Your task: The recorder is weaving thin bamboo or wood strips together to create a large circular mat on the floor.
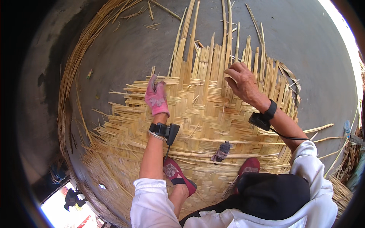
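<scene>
A half-woven mat of pale split-cane strips (207, 114) lies spread under me, with long loose strips standing out past its far edge. My left hand (156, 97), in a pink glove with grey stains, hovers over the mat's far left part, near the ends of the crosswise strips. Its fingers and thumb look apart, with nothing seen between them. Bare and curled, my right hand (243, 83) is over the upright strips (224, 57) at the far middle. Its fingertips meet the strips there, but what they grip, if anything, is hidden.
A dark cloth-wrapped object (222, 151) rests on the mat between my red shoes (251, 167). Long cane poles (235, 141) lie across it. A bundle of thin canes (76, 57) curves along the left on the grey floor (125, 49). Sticks are piled at the right edge.
</scene>
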{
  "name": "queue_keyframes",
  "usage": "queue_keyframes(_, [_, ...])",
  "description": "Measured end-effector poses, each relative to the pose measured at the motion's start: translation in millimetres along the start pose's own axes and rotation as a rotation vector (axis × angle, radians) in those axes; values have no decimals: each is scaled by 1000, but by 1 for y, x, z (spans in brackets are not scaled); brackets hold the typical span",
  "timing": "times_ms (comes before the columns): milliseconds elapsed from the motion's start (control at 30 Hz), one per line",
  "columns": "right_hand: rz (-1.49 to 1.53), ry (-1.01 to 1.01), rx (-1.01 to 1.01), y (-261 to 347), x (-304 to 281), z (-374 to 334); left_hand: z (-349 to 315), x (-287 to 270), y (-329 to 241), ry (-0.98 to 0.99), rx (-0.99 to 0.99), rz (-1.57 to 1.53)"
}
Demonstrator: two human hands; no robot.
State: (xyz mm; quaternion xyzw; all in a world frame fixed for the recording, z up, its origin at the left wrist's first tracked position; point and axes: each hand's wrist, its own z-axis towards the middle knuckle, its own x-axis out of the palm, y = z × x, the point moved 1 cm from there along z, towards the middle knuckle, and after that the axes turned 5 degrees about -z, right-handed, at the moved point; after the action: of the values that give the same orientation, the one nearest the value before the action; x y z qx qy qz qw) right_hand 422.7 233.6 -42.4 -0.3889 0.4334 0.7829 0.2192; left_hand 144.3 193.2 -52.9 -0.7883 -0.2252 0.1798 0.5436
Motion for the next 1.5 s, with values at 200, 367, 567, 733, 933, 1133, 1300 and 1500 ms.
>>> queue_keyframes(200, [-267,152,76,-13,4,-50,-49,56,18,509,1026,845])
queue_keyframes(367, [-299,124,57,-14,14,-60,-61,83,26,617,894,1306])
queue_keyframes(567, [-94,93,74,-21,-16,-54,-71,71,31,710,888,1325])
queue_keyframes(733, [-72,-310,444,-111,-76,-45,-75,60,43,705,891,1319])
queue_keyframes(933, [164,81,754,-162,-72,4,-74,58,49,641,921,1299])
queue_keyframes(1133, [447,13,961,-183,-61,1,-72,56,50,642,934,1299])
queue_keyframes(1300, [563,-690,937,-191,-142,12,-72,58,52,633,930,1319])
queue_keyframes(1500, [693,-224,442,-96,-192,5,-69,50,33,710,887,1373])
